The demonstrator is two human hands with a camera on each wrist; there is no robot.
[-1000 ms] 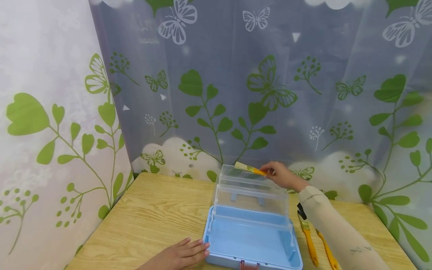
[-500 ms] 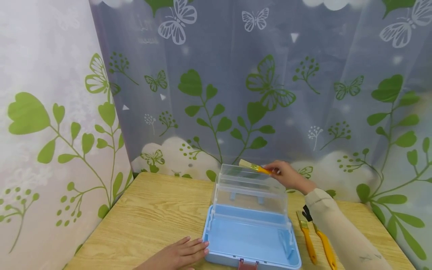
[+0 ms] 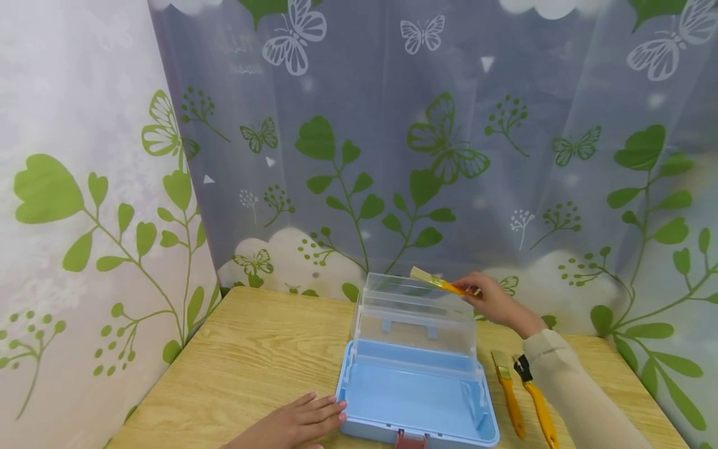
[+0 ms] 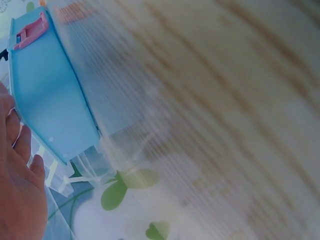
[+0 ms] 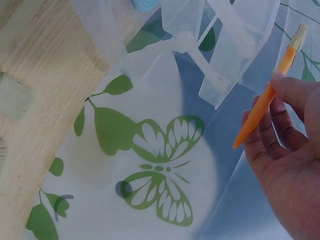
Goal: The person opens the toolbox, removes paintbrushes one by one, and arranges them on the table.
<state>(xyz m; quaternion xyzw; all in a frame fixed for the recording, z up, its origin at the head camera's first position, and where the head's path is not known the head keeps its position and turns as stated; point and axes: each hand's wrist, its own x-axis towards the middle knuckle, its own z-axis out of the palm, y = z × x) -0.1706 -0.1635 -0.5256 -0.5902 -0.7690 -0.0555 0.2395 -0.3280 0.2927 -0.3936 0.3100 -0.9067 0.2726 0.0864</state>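
My right hand (image 3: pixel 496 302) pinches the orange handle of a pale-bristled paintbrush (image 3: pixel 437 280), raised over the back right of the opened box. In the right wrist view, thumb and fingers grip the paintbrush (image 5: pixel 265 107) along its handle. The blue storage box (image 3: pixel 415 399) has a bare floor, and its see-through lid and clear trays (image 3: pixel 415 318) are folded up and back. My left hand (image 3: pixel 291 424) lies with straight fingers, fingertips right at the box's left front edge. From the left wrist view, that hand (image 4: pixel 22 175) is beside the blue box wall (image 4: pixel 50 90).
Right of the box lie a flat paintbrush (image 3: pixel 509 396) with an orange handle and a second orange-handled brush with a black part (image 3: pixel 538 399). A reddish latch (image 3: pixel 411 440) sits on the box front. Printed curtains (image 3: pixel 359 156) hang behind the wooden table (image 3: pixel 269 337).
My right hand has moved right and slightly down with the paintbrush, uncovering more of the black part on the table. The left hand stays at the box edge.
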